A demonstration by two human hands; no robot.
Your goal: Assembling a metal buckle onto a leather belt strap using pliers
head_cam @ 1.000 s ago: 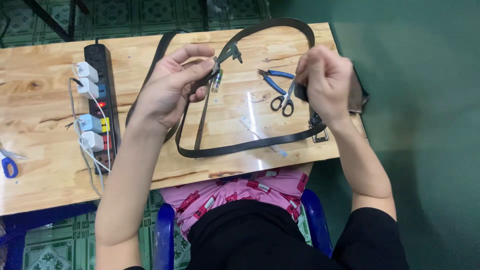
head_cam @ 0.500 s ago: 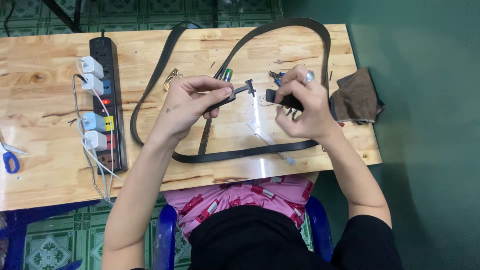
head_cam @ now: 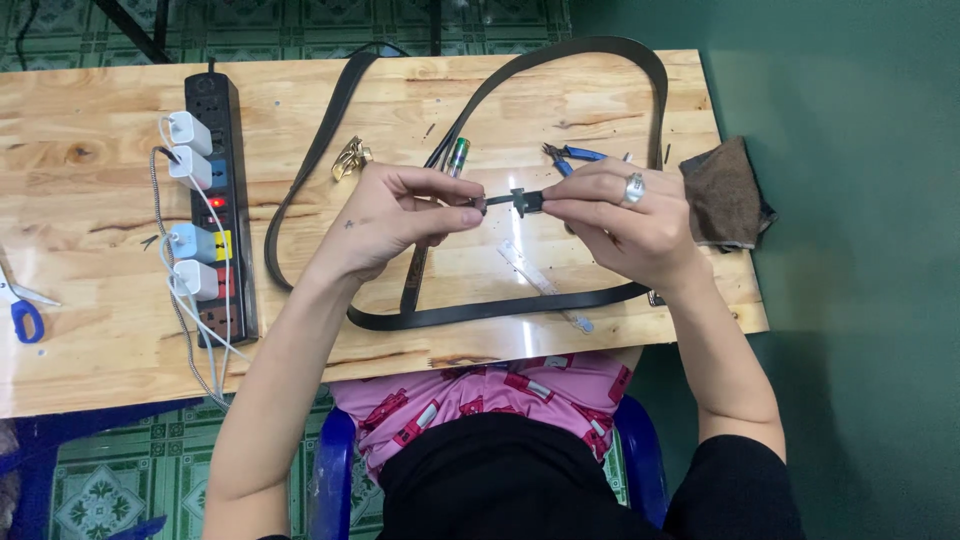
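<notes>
A long black belt (head_cam: 480, 312) lies looped across the wooden table (head_cam: 90, 330). My left hand (head_cam: 395, 215) and my right hand (head_cam: 625, 215) meet above the table's middle and pinch a short black belt end (head_cam: 512, 200) between their fingertips, one hand at each side. A ring sits on my right hand. A metal buckle (head_cam: 350, 158) lies just left of my left hand. A green-tipped tool (head_cam: 456, 156) rests behind my left fingers. Blue-handled pliers (head_cam: 572, 155) lie behind my right hand.
A black power strip (head_cam: 222, 215) with several white chargers and cables runs along the left. Blue-handled scissors (head_cam: 18, 305) lie at the far left edge. A brown cloth (head_cam: 722, 192) hangs at the right edge. A clear ruler (head_cam: 545, 285) lies inside the belt loop.
My hands have come together at the table's middle and now hold the belt end level between them. The view has shifted slightly, and the pliers are no longer in my right hand.
</notes>
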